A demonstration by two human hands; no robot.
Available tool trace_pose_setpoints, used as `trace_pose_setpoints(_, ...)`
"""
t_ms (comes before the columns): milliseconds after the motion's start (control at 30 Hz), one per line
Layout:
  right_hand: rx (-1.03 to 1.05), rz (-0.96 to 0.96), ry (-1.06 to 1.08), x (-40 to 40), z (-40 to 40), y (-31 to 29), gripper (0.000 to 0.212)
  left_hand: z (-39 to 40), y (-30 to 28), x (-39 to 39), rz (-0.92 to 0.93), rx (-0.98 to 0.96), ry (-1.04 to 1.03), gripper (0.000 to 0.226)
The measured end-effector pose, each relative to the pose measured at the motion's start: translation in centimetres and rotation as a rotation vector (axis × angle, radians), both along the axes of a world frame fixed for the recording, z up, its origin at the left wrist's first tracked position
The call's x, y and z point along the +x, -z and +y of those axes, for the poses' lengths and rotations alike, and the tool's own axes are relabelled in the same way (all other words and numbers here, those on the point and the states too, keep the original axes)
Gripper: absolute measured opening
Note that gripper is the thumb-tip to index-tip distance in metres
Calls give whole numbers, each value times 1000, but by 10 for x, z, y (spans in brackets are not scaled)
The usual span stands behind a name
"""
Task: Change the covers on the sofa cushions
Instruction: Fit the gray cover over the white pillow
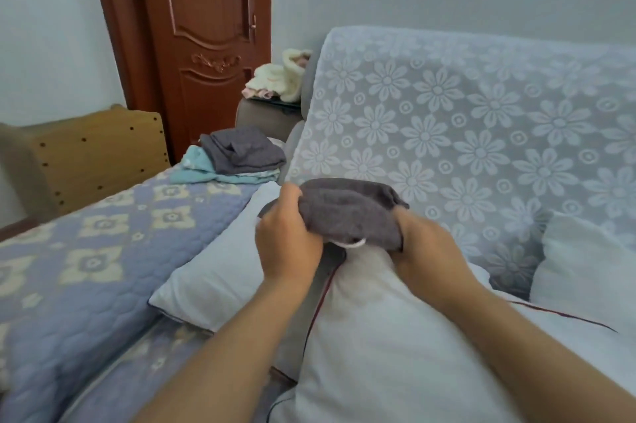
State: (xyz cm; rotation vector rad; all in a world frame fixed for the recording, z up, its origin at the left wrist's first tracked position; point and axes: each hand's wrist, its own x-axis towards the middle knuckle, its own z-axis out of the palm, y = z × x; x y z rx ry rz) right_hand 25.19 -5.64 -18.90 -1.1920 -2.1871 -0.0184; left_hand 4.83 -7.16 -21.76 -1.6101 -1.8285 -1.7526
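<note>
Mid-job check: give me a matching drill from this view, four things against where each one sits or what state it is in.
Things:
1. grey cover
2. folded stack of covers
3. bare white cushion
4. cream fleece clothes

Places or states:
A. on the sofa arm by the door
B. bunched between the left hand and right hand
C. standing under the hands, uncovered
D. on the seat at the sofa's far end

Pairs: 1-B, 2-D, 3-C, 4-A

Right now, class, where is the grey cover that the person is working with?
In the head view it sits centre frame: the grey cover is bunched over the top of the white cushion, gripped by the left hand and right hand.
</note>
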Motion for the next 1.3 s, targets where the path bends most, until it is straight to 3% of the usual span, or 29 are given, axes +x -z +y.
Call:
trace_pose_setpoints(133, 70, -179, -31, -2, -12, 18, 29, -8, 41, 8, -132, -205, -82, 20)
trace_pose_setpoints(233, 181, -251, -117, -10, -19, 17, 38, -7, 53, 0, -154, -206, -132, 28)
trace_pose_setpoints(367, 182, -269, -179, -14, -26, 29, 42, -7, 56, -2, -183, -154, -115, 32)
trace_pose_setpoints(467, 59, -104, -24, 0, -15, 36, 38, -7, 53, 4, -139, -124, 1, 25)
trace_pose_setpoints(567, -118, 58, 195, 14, 6, 31, 20, -7, 47, 12, 67, -145, 74, 21)
trace_pose_setpoints(733, -27, -97, 212, 0, 49, 5, 21, 14, 34, 16, 66, -296, -18, 19)
trace_pose_setpoints(900, 8, -366, 260, 9, 70, 2, 9, 31, 45, 21, -143, -373, 226, 24)
trace_pose_setpoints(1033, 9, -382, 292, 37, 65, 9, 15, 41, 35, 29, -274, -428, 426, 30)
trace_pose_setpoints(1100, -42, -296, 287, 49, 55, 7, 24, 39, 30, 33, -297, -401, 484, 27)
trace_pose_setpoints(1200, -122, -149, 204, 57, 30, -2, 28, 24, 20, 36, -291, -202, 476, 12)
trace_pose_setpoints(1300, -143, -151, 95, 61, 4, -7, 28, 3, 17, 32, -145, -14, 503, 17)
